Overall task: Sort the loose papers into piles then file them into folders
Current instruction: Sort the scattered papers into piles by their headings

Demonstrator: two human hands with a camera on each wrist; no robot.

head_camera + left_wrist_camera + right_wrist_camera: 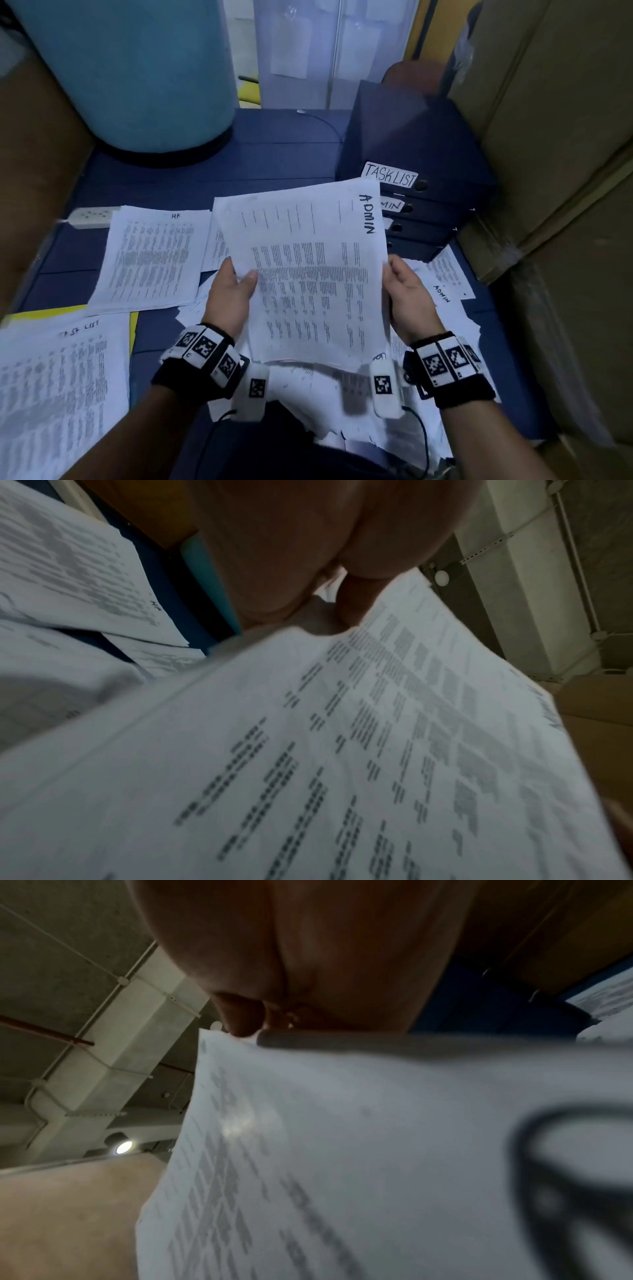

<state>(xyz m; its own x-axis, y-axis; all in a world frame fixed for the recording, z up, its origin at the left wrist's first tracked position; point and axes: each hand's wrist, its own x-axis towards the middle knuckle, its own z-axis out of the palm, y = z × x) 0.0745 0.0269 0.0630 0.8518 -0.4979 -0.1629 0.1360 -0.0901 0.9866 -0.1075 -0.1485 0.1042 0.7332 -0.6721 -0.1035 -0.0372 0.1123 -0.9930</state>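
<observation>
Head view: hands (318, 294) gripping paper (308, 274).

Folders (428, 209) stacked right, paper piles (150, 257) left (power strip (90, 216) behind).

Head view: looking steeply down from above the held ADMIN sheet (308, 274), worktop (281, 161) beyond. Wrist views: pressed close under that sheet (342, 750) (342, 1150) from either side, tilted up toward the ceiling. Shared across all three: the sheet.

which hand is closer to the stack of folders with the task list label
Right. The right hand grips the ADMIN sheet's edge just below the stack of folders; the left hand holds the opposite edge, farther away.
</observation>
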